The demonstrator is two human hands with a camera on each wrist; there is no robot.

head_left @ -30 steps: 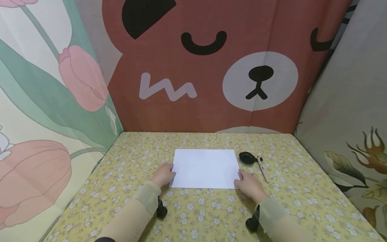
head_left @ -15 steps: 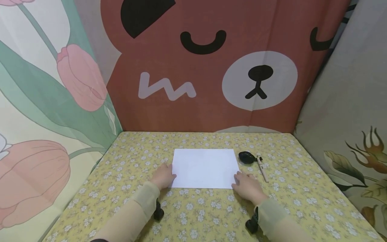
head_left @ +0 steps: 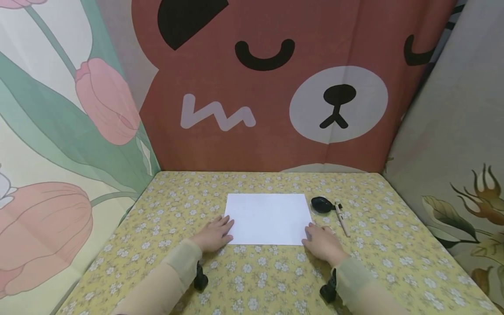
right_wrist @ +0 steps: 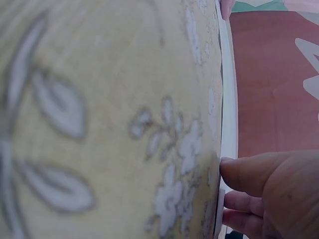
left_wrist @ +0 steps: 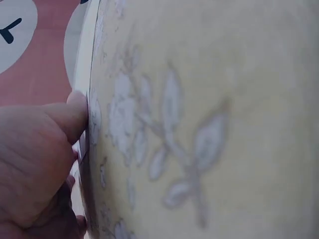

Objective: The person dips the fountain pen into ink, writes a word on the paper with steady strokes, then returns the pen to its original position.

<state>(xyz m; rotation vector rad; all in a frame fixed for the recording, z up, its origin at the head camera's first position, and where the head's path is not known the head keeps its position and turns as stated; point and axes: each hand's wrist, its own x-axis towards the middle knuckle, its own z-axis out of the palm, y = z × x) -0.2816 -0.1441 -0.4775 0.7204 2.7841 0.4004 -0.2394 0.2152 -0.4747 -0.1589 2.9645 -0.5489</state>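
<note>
A blank white sheet of paper lies flat on the flowered tablecloth. My left hand rests at its left edge, palm down, with spread fingertips on the paper near the front left corner. At the opposite side, my right hand touches the front right part of the sheet, fingers lightly bent and thumb at the edge. In the left wrist view, the left thumb presses down at the paper's edge. The right wrist view shows the right thumb and fingertips low against the sheet, seen nearly edge-on.
Right of the paper lie a black oval object with a narrow end and a slim beige pen-like stick. The yellow flowered tablecloth covers the table. Printed cloths stand at the back and both sides.
The left hand has gone from holding the paper's left edge to lying spread over it. Right fingers have shifted slightly inward onto the sheet. The paper stays nearly in place.
</note>
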